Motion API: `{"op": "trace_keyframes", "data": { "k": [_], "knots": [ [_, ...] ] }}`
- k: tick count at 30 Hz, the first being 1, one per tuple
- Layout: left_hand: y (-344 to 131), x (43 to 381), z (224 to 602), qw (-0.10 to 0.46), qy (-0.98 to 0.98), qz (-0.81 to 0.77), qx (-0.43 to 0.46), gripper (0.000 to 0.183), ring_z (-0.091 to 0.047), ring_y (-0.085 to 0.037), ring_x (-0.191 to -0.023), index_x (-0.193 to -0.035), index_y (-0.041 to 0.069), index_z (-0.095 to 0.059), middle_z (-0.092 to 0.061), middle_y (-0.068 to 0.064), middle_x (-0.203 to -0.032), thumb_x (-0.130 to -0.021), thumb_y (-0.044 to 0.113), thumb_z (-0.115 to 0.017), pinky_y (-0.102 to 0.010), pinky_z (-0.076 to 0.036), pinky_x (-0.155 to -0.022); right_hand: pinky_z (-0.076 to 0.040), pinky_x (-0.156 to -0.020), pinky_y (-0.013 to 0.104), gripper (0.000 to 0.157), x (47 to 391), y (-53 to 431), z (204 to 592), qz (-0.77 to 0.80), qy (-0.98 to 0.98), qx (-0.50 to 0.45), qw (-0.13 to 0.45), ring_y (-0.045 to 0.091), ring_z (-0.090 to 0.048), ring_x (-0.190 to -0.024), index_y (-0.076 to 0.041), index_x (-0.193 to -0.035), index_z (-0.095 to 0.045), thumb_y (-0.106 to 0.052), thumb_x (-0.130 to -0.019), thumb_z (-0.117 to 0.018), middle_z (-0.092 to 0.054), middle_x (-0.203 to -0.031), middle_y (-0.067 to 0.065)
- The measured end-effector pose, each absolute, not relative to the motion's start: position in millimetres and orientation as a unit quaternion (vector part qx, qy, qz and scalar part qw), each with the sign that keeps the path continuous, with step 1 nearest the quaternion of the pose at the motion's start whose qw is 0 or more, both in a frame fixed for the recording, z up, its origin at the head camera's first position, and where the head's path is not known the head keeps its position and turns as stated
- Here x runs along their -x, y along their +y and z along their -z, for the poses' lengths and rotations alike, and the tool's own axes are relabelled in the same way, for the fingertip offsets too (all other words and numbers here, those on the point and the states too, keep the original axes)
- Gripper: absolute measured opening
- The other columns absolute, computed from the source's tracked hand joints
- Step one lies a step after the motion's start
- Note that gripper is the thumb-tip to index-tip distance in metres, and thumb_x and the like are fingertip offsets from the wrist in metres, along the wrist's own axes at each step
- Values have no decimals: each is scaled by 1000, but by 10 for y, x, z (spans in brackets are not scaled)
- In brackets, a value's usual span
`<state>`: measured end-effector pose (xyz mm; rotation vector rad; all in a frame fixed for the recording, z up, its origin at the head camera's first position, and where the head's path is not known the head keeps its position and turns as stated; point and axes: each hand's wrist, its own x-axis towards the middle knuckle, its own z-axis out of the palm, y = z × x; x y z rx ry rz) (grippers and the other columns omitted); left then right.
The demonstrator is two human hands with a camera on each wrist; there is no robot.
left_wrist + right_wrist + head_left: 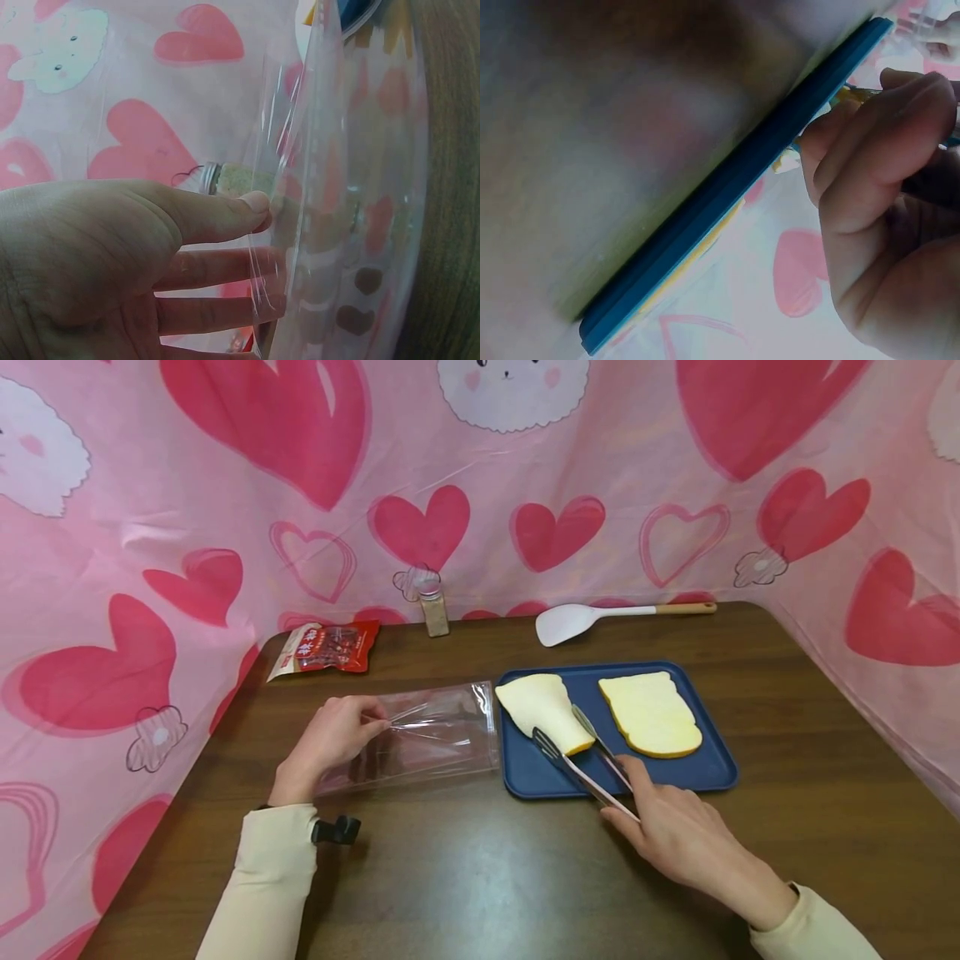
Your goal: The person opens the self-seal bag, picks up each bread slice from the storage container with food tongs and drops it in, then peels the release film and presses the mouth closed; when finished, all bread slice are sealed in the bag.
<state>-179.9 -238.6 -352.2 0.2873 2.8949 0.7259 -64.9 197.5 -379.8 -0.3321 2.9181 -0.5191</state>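
Note:
My left hand [341, 731] pinches the upper film of a clear plastic bag [442, 743] between thumb and index finger, and the film lifts in creases there. The left wrist view shows that thumb pressed on the clear film [367, 172], the other fingers stretched behind it. With my right hand [678, 831] I hold metal tongs [590, 783], their dark tips on both sides of a bread slice [536, 697]. That slice is bent, at the left of a blue tray [716, 772]. A second slice [651, 714] lies flat on the tray's right. The right wrist view shows the tray [735, 180] edge-on.
A white spatula [570, 622] with a wooden handle lies behind the tray. A small seasoning jar [434, 612] stands at the table's back edge. To its left is a red snack packet [333, 646]. Pink heart-patterned cloth [480, 460] surrounds the table.

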Motion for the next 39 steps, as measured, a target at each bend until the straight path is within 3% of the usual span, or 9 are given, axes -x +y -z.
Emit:
{"op": "trace_keyframes", "data": {
  "k": [5,11,28,39],
  "knots": [
    [-2393,1797,3530,73,962,-245,-94,15,-64,-25,-87,-112,10,-78,-77,-10,-101,-100,16,-73,-38,-58,-76,-35,-48,32,65,644,2003,3777,164,977,116,67,16,-46,-56,-4,-135,-46,-48,-96,-74,-49,-67,1],
    [-2397,1796,3526,74,963,-246,-88,16,-63,-26,-87,-114,11,-78,-76,-10,-102,-101,17,-72,-36,-56,-76,-33,-45,30,53,661,2059,3701,121,982,142,33,13,-41,-52,-10,-123,-51,-50,-97,-73,-45,-65,-5],
    [-2438,1817,3535,38,962,-245,-113,17,-62,-24,-86,-113,7,-78,-77,-11,-102,-100,16,-73,-36,-56,-75,-31,-43,30,49,796,2164,3469,31,971,229,-65,10,-41,-50,-19,-125,-57,-51,-94,-76,-57,-70,-7],
    [-2460,1810,3521,37,963,-247,-99,18,-65,-27,-89,-115,7,-77,-77,-13,-105,-102,19,-71,-44,-60,-79,-34,-43,30,55,829,2198,3372,11,972,229,-46,10,-43,-49,-21,-135,-58,-54,-94,-74,-63,-78,-6]
  ]
}}
